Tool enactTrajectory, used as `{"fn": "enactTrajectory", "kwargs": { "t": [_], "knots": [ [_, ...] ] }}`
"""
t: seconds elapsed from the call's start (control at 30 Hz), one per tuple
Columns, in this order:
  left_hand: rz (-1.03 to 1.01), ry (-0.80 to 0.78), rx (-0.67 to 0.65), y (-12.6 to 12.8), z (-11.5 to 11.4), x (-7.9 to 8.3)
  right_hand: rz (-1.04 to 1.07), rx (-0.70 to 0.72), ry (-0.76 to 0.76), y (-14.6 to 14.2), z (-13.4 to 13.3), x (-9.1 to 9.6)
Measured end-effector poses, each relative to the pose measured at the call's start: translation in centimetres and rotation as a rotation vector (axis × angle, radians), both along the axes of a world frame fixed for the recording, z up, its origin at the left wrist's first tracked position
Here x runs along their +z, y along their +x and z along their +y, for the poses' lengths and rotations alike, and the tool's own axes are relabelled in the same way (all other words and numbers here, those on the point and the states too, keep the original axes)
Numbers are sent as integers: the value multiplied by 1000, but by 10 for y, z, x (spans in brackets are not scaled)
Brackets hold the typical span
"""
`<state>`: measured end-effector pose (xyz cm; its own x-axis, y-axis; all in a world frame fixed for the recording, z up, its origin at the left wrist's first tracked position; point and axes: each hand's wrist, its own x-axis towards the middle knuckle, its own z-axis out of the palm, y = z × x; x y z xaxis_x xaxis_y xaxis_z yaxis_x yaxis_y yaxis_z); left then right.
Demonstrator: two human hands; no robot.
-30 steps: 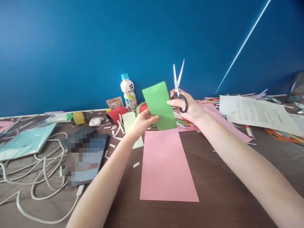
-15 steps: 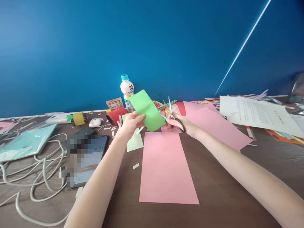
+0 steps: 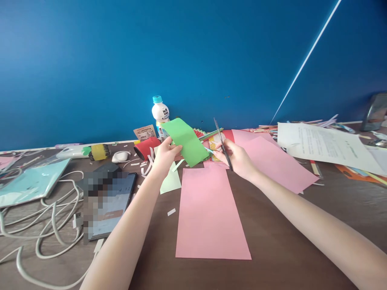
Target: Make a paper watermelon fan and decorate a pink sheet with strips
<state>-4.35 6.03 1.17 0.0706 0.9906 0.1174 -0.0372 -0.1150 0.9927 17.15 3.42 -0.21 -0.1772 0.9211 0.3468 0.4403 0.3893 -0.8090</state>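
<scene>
My left hand is closed on the left edge of a green sheet of paper, thumb on the near face. The sheet is tilted up above the table. In my right hand is a pair of scissors with a dark handle, its blades pointing up and seen nearly edge-on. The right fingertips are close to the green sheet's lower right corner, by a small light-blue sliver; whether they pinch it I cannot tell. Below both hands a pink sheet of paper lies flat on the dark table.
Behind the green sheet stands a white bottle, with a red cup on its side nearby. More pink paper and a printed page lie right. At left are a phone, white cables and a light-blue packet.
The scissors have turned in my right hand, from blades apart and facing me to nearly edge-on. The green sheet has tipped slightly and stays in my left hand.
</scene>
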Motion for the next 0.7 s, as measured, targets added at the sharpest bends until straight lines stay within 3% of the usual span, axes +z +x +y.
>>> {"fn": "enactTrajectory", "kwargs": {
  "t": [0.1, 0.2, 0.37, 0.5, 0.7],
  "knots": [
    [110, -2, -9, 17, -8, 0, -8, -25, 133, -13, -2, 1],
    [223, -3, -57, 32, -16, -3, 23, 2, 169, -25, -3, 0],
    [327, 38, -285, 42, -25, -2, 107, -38, 128, -33, -1, -6],
    [267, -10, -403, 40, -28, 6, 233, 4, 84, -30, 1, -5],
    [63, -122, -463, 37, -28, 10, 337, 38, -37, -23, 3, -1]
  ]
}}
